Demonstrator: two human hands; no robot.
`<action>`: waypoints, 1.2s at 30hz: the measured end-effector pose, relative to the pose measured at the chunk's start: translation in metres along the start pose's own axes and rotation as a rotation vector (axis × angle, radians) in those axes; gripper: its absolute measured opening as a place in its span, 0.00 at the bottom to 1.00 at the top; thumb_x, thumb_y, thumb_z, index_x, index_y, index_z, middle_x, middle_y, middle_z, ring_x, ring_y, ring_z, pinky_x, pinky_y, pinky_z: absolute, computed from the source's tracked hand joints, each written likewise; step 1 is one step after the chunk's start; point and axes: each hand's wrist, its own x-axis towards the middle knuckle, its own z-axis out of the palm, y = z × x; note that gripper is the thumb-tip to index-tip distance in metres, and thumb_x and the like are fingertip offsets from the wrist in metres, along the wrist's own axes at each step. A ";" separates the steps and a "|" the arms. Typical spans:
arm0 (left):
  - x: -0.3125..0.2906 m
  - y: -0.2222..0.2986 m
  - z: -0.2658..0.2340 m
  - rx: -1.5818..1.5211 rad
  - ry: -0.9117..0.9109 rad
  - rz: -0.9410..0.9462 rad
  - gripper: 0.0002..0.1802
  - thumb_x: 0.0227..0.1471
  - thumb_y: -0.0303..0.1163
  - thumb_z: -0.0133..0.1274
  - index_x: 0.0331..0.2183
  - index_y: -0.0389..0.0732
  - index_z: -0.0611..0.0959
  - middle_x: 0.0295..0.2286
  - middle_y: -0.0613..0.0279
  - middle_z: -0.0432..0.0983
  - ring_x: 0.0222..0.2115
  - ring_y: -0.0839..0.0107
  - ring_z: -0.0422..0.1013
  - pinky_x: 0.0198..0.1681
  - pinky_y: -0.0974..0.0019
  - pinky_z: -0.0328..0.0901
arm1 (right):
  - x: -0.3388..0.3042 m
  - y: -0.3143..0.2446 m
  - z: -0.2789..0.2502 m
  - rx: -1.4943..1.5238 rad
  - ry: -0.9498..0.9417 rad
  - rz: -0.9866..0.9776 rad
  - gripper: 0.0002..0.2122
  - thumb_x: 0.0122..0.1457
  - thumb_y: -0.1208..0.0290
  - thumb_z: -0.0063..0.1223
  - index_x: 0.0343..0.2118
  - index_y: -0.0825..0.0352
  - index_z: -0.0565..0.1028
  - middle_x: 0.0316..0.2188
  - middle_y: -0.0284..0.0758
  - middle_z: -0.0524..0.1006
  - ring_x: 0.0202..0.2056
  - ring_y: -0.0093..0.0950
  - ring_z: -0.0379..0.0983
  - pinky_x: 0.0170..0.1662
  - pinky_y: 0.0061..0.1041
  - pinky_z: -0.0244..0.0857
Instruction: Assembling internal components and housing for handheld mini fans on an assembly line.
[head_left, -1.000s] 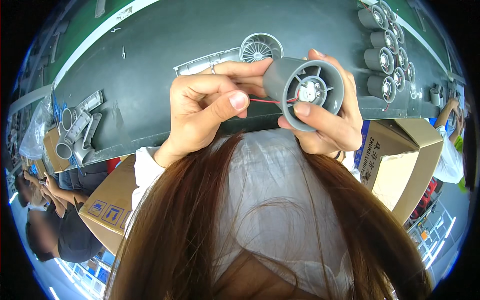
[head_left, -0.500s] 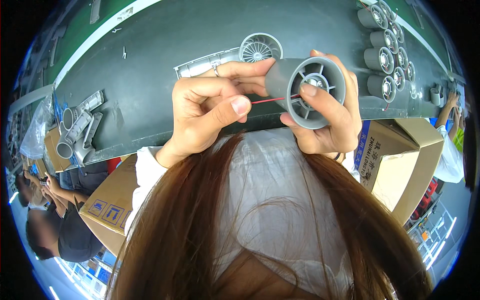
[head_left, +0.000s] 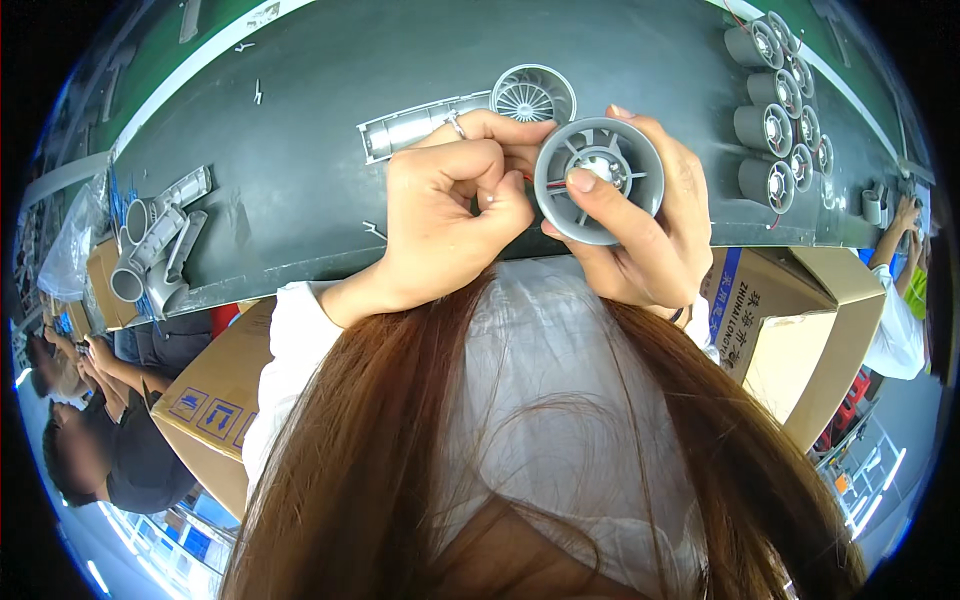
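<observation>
A grey round fan housing (head_left: 603,165), its spoked end and shiny metal hub facing up, is held in my right hand (head_left: 668,225). The fingers wrap its far right side, and the thumb reaches over the rim onto the spokes. Beside its left wall my left hand (head_left: 450,205) is closed in a pinch on a thin red wire (head_left: 557,184) that runs across the rim from the hub. Its fingertips partly hide the wire's end. Just beyond the hands lie a grey round part with a radial grille (head_left: 528,108) and a grey half-shell (head_left: 385,138).
Several finished-looking fan housings (head_left: 765,130) stand in rows at the right of the dark table (head_left: 300,130). Grey curved shells (head_left: 160,240) are piled at the left. Small clips (head_left: 373,230) lie about. Cardboard boxes (head_left: 215,390) flank me below the edge; other people work on both sides.
The housing has tilted so its spoked end faces up more squarely, and shifted slightly left. My left hand has moved right, close against it, its fingers curling tighter around the wire.
</observation>
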 end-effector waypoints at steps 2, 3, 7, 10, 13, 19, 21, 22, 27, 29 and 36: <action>0.002 -0.002 0.002 0.043 -0.009 0.027 0.15 0.43 0.11 0.45 0.11 0.32 0.65 0.39 0.45 0.73 0.34 0.70 0.75 0.32 0.75 0.69 | 0.001 -0.002 0.001 -0.091 -0.007 -0.048 0.19 0.33 0.74 0.67 0.34 0.63 0.79 0.37 0.51 0.74 0.35 0.39 0.73 0.35 0.29 0.71; 0.002 -0.003 0.003 0.074 0.007 0.067 0.15 0.42 0.11 0.45 0.11 0.31 0.65 0.38 0.45 0.74 0.33 0.70 0.75 0.32 0.74 0.69 | 0.001 -0.002 0.001 -0.093 -0.009 -0.051 0.19 0.33 0.74 0.67 0.34 0.63 0.79 0.37 0.51 0.74 0.35 0.39 0.73 0.35 0.29 0.71; 0.002 -0.011 0.000 0.178 0.026 0.137 0.13 0.40 0.13 0.49 0.11 0.32 0.67 0.35 0.48 0.76 0.30 0.69 0.76 0.30 0.73 0.69 | -0.001 0.001 0.003 -0.091 -0.008 -0.059 0.18 0.33 0.75 0.67 0.34 0.63 0.78 0.37 0.50 0.74 0.35 0.39 0.73 0.35 0.29 0.71; 0.006 -0.012 -0.010 0.487 -0.016 0.236 0.10 0.38 0.20 0.59 0.15 0.33 0.73 0.33 0.51 0.77 0.27 0.68 0.76 0.29 0.71 0.68 | -0.002 0.005 0.001 -0.140 -0.018 -0.039 0.18 0.34 0.75 0.67 0.33 0.63 0.78 0.36 0.50 0.74 0.35 0.39 0.73 0.35 0.29 0.71; 0.004 -0.005 -0.019 0.688 0.092 0.261 0.14 0.33 0.28 0.67 0.23 0.33 0.78 0.32 0.53 0.77 0.28 0.64 0.75 0.31 0.68 0.68 | 0.000 0.011 -0.004 -0.248 -0.020 -0.033 0.18 0.34 0.75 0.67 0.33 0.63 0.78 0.36 0.49 0.74 0.35 0.39 0.73 0.35 0.29 0.71; 0.017 -0.010 -0.050 1.068 0.022 0.457 0.25 0.28 0.32 0.68 0.32 0.36 0.79 0.38 0.54 0.75 0.43 0.54 0.68 0.45 0.59 0.64 | 0.009 0.030 -0.001 -0.439 -0.016 -0.145 0.18 0.29 0.78 0.63 0.30 0.64 0.77 0.35 0.47 0.74 0.33 0.38 0.73 0.33 0.28 0.71; 0.019 -0.014 -0.051 1.151 -0.067 0.389 0.24 0.29 0.31 0.67 0.34 0.37 0.79 0.41 0.54 0.73 0.50 0.54 0.62 0.51 0.55 0.59 | 0.011 0.032 0.000 -0.437 -0.023 -0.169 0.17 0.31 0.78 0.62 0.30 0.64 0.77 0.35 0.47 0.74 0.33 0.38 0.73 0.32 0.28 0.71; 0.021 -0.017 -0.051 1.152 -0.060 0.387 0.24 0.29 0.31 0.67 0.34 0.37 0.79 0.41 0.54 0.73 0.50 0.54 0.62 0.51 0.55 0.59 | 0.012 0.033 0.001 -0.434 -0.030 -0.188 0.15 0.32 0.78 0.61 0.30 0.65 0.77 0.35 0.47 0.74 0.33 0.37 0.73 0.32 0.27 0.71; 0.025 -0.025 -0.050 1.168 -0.121 0.386 0.20 0.32 0.28 0.65 0.33 0.35 0.79 0.34 0.55 0.75 0.46 0.55 0.66 0.49 0.57 0.60 | 0.016 0.033 0.014 -0.453 -0.097 -0.267 0.11 0.38 0.79 0.58 0.29 0.66 0.76 0.35 0.46 0.75 0.33 0.36 0.73 0.31 0.26 0.71; 0.025 -0.025 -0.050 1.165 -0.110 0.389 0.19 0.32 0.27 0.64 0.32 0.35 0.79 0.32 0.55 0.75 0.45 0.55 0.67 0.48 0.57 0.60 | 0.019 0.032 0.018 -0.459 -0.133 -0.297 0.09 0.40 0.79 0.56 0.29 0.67 0.76 0.36 0.46 0.74 0.34 0.36 0.73 0.31 0.25 0.72; 0.027 -0.026 -0.044 1.131 -0.088 0.425 0.16 0.33 0.27 0.64 0.29 0.36 0.78 0.29 0.53 0.75 0.42 0.56 0.69 0.46 0.58 0.61 | 0.019 0.031 0.021 -0.407 -0.203 -0.327 0.16 0.34 0.81 0.60 0.32 0.65 0.77 0.38 0.47 0.74 0.36 0.39 0.73 0.34 0.28 0.71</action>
